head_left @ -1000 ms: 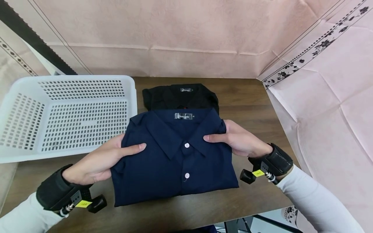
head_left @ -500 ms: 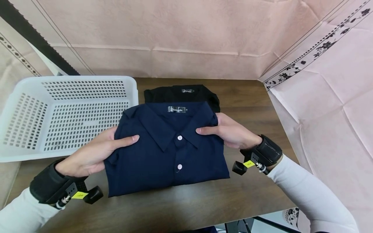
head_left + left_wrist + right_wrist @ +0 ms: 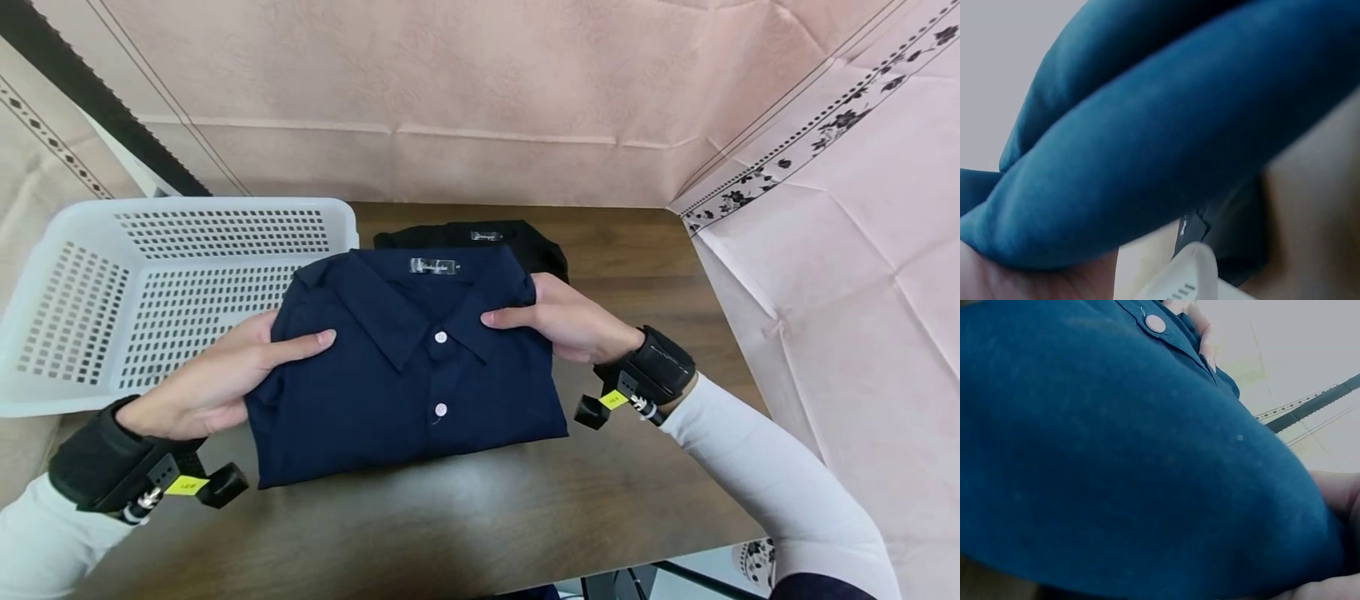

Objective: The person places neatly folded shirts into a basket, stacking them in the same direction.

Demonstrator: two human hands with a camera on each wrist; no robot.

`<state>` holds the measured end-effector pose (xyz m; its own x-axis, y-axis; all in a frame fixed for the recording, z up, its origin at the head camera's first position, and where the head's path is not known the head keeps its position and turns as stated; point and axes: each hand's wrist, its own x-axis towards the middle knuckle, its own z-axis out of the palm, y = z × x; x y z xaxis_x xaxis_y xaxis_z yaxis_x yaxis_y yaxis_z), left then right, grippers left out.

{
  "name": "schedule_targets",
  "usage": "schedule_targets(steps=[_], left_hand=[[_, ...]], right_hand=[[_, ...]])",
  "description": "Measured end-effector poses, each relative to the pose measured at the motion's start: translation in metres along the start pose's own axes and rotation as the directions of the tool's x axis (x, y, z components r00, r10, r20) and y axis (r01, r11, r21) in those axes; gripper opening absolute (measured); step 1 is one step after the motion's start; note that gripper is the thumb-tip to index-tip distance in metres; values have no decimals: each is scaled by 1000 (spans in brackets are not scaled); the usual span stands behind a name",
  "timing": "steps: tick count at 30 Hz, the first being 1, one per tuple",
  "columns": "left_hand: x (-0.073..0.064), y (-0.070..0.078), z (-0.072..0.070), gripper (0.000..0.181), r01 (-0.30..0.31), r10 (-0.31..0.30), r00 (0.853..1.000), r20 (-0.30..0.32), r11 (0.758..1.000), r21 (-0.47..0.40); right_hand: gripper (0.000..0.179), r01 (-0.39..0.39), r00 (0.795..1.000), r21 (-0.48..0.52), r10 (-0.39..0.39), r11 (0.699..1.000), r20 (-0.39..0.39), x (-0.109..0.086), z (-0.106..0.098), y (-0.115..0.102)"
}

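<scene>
A folded navy shirt [image 3: 397,375] with white buttons and a collar label is held up over the table by both hands. My left hand [image 3: 225,375] grips its left side, thumb on top and the other fingers hidden beneath. On the opposite side my right hand [image 3: 566,317] holds the shirt near the collar the same way. Behind it lies a folded black shirt [image 3: 536,250], partly covered from view. The navy cloth fills most of both wrist views, where its folded layers [image 3: 1147,144] show at the left wrist.
A white perforated plastic basket [image 3: 82,218] stands at the left of the wooden table [image 3: 637,467]; its near right corner is behind the shirt and left hand. Pale pink patterned sheeting [image 3: 480,83] hangs behind and at the right. The table's front edge shows at lower right.
Both hands have carried the navy shirt left and slightly away from me, so it now overlaps more of the basket in view. The black shirt and basket stay where they were.
</scene>
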<state>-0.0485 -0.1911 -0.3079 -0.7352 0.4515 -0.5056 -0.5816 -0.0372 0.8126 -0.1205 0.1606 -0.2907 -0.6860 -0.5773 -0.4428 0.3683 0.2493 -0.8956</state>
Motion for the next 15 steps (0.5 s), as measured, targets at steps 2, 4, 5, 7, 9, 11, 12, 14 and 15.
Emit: schedule_targets(steps=[2,4,5,7,9,11,12,14,15], left_hand=[[-3,1,-5,63,-6,6,1000,-10,1000,-1],[-6,3,-9,62,-6,5,1000,-19,1000,-2],[-8,4,-11,62,-4,4,1000,-26,1000,11],[-11,6,-16,62,-2,3,999,-32,1000,21],[-13,8,-20,62,0,1,999,-35,1000,25],[-14,9,-23,62,-2,3,999,-32,1000,24],[-14,10,-25,61,-5,6,1000,-25,1000,9],[-14,11,-30,60,-8,8,1000,-20,1000,0],[-13,12,-32,60,-10,11,1000,-24,1000,4]], right_hand=[[45,7,1000,-3,-7,1000,10,5,2,-3],[45,13,1000,-7,-13,1000,20,11,5,-6],[46,15,1000,-9,-15,1000,23,14,6,-8],[45,15,999,-7,-15,1000,33,19,8,-11],[44,5,999,3,-5,1000,37,23,11,-13],[44,-11,999,12,11,1000,33,27,13,-14],[44,-16,999,16,16,1000,33,28,14,-15],[45,-18,999,23,18,1000,35,32,16,-16],[45,-14,999,28,13,1000,37,34,17,-17]])
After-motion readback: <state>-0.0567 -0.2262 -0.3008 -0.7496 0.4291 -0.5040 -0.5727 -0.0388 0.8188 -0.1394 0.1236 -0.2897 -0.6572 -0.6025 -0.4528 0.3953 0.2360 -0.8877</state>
